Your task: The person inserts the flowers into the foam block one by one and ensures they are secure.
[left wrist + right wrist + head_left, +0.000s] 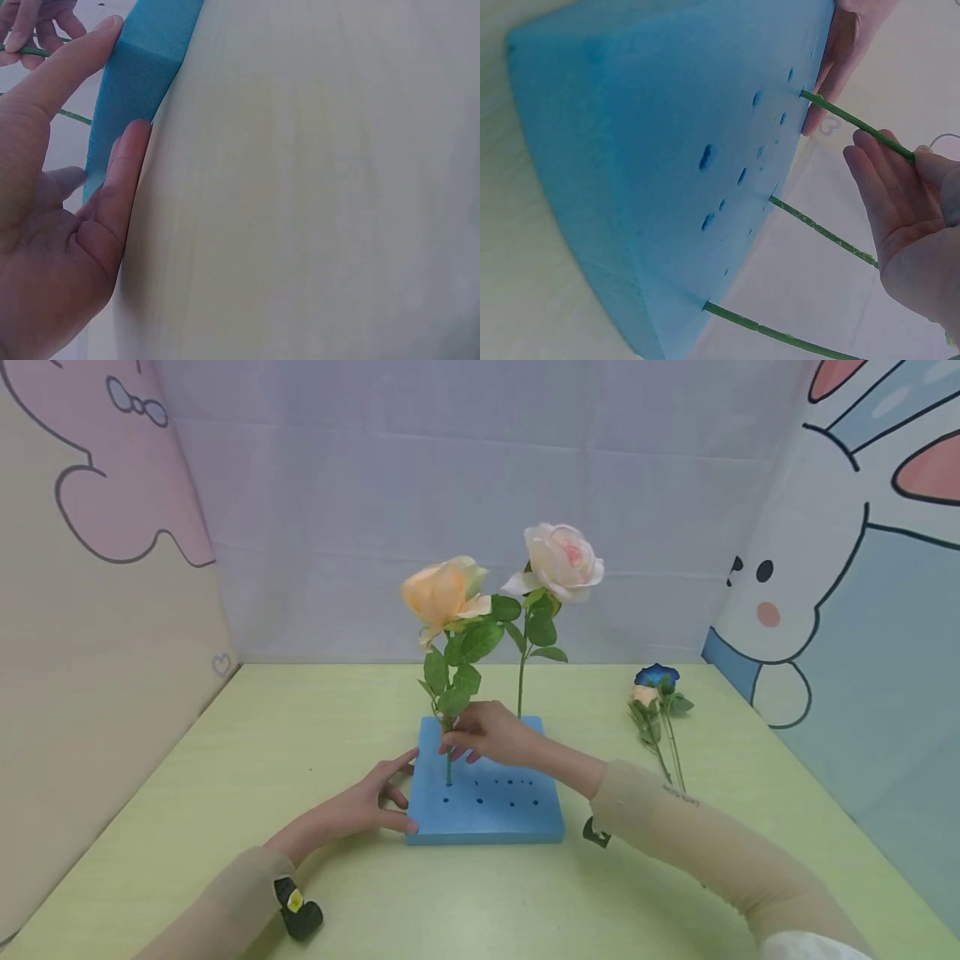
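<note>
While the near left corner of the blue block is touched by the thumb of the left hand, whose spread fingers are laid against the block's left side, a peach rose is pinched by its stem in the right hand. That stem's foot is met by the block's holed top. Farther back, a pale pink rose is held upright; to the right, a blue rose and a cream rose are laid on the surface.
</note>
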### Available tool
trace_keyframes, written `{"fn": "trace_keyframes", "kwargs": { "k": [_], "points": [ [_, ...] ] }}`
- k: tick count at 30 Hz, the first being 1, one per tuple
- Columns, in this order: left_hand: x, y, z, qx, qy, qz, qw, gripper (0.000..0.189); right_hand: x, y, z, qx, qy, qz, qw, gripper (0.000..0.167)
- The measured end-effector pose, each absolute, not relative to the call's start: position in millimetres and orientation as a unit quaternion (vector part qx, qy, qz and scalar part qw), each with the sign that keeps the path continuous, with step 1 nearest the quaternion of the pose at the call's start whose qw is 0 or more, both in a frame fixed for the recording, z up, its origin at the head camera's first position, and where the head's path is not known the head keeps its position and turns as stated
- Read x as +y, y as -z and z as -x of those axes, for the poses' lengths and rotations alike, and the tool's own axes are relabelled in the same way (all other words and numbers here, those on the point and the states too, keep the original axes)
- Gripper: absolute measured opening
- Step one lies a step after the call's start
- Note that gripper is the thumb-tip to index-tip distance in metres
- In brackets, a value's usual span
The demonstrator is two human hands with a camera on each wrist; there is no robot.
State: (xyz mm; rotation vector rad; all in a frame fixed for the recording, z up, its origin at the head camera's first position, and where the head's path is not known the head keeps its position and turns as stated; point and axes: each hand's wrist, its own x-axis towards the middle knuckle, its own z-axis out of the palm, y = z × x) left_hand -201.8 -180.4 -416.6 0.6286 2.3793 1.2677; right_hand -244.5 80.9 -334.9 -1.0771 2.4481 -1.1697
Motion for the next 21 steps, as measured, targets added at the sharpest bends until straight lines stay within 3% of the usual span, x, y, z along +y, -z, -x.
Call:
{"fn": "trace_keyframes", "kwargs": {
  "k": [21],
  "points": [
    [-179.2, 419.6, 204.1, 0.846, -0.45, -0.208, 0.197, 0.109, 85.1, 340.3, 244.7, 0.832, 0.401, 0.374, 0.091, 0.029]
  ]
}}
